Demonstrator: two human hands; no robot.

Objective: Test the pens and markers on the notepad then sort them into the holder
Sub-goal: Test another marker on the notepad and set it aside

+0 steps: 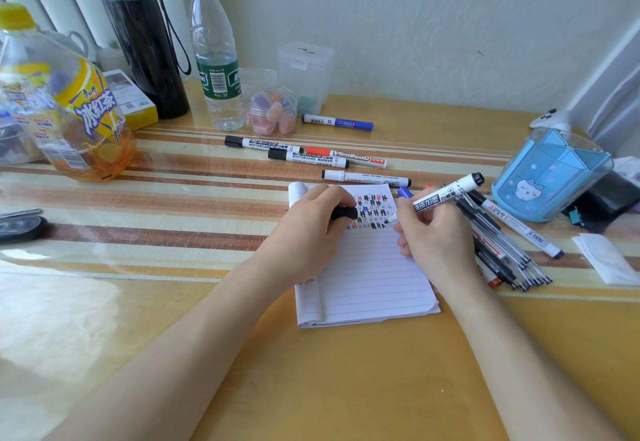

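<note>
A lined notepad [374,278] lies mid-table, its top rows filled with black, red and blue test marks. My right hand [433,229] grips a white whiteboard marker [446,194], tip touching the paper by the marks. My left hand [311,229] rests on the pad and holds the marker's black cap [344,213]. Several capped whiteboard markers [308,158] lie beyond the pad, and a blue marker [337,122] sits further back. A bundle of pens [502,250] lies to the right of the pad. The blue holder [550,177] stands at the right.
At the back left stand an iced-tea bottle [65,101], a black flask [145,35] and a water bottle [214,56]. A small clear jar [272,111] and plastic box [304,70] sit behind the markers. Folded white paper [606,258] lies far right.
</note>
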